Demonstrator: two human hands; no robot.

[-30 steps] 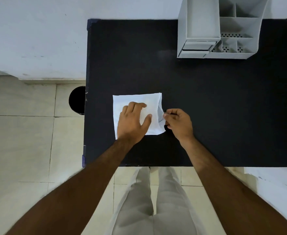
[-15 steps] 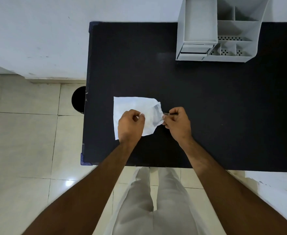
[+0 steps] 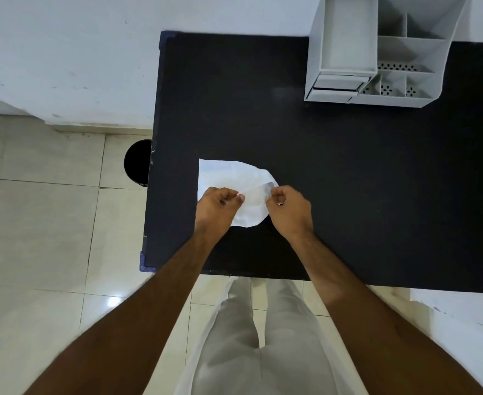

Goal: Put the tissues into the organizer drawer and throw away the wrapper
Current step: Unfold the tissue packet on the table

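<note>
A white pack of tissues (image 3: 229, 178) in a clear wrapper lies near the left front of the black table (image 3: 348, 172). My left hand (image 3: 216, 208) pinches the wrapper at the pack's near edge. My right hand (image 3: 288, 209) pinches the wrapper's right end, and a strip of clear film (image 3: 259, 192) is stretched between the two hands. The pack's right side is lifted and curled. The grey organizer (image 3: 377, 52) stands at the back right of the table, its small drawer (image 3: 336, 86) at the lower left corner slightly open.
A round black bin (image 3: 137, 162) stands on the tiled floor just left of the table's left edge. A white wall runs behind the table. My legs in light trousers are at the table's front edge.
My left hand went from lying flat on the pack to pinching the wrapper. Both hands have pulled the film taut, and the pack's right end has lifted and curled.
</note>
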